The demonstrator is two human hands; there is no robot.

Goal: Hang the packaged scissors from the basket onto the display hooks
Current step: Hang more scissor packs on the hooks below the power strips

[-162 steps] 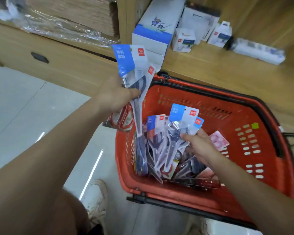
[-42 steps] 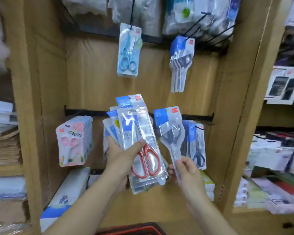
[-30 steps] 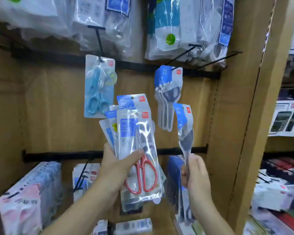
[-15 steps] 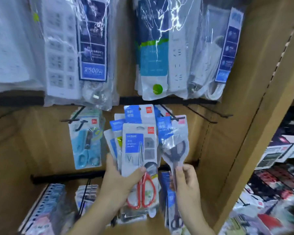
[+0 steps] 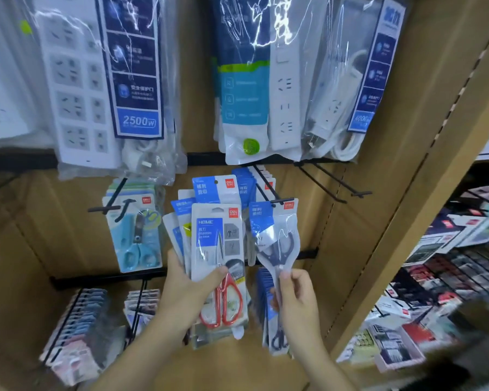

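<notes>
At bottom centre, nearest the cam: L hand (image 5: 187,289), thumb across the front & fingers behind, gripping a fanned stack of scissor pkgs (image 5: 209,198), held upright. Front pkg (image 5: 218,249) marked HOME, w/ red-handled scissors, handles down.

Just beside, to the R: R hand (image 5: 297,297), thumb & forefinger pinching the narrow lower end of a single pkg (image 5: 275,235) w/ dark-handled scissors, blue header up. Top edge of that pkg right at the crossbar tip of a black wire hook (image 5: 283,200); threaded onto it or not, cannot tell.

Further back on same hook: more blue-header pkgs (image 5: 244,182), partly hidden by the stack. To the L, on a neighbouring hook: light-blue scissors pkgs (image 5: 136,238). To the R: two more wire hooks (image 5: 362,193) jutting from the same rail.

Lower row, behind the wrists: dark-handled scissors pkgs (image 5: 267,311); far L, rows of pastel pkgs (image 5: 74,334), blurred.

Above, on the top rail: bagged power strips (image 5: 96,88). Backing & R upright: tan wood panel (image 5: 393,179). Beyond it, far R: shelves (image 5: 449,263) of boxed goods, too blurred to read.
</notes>
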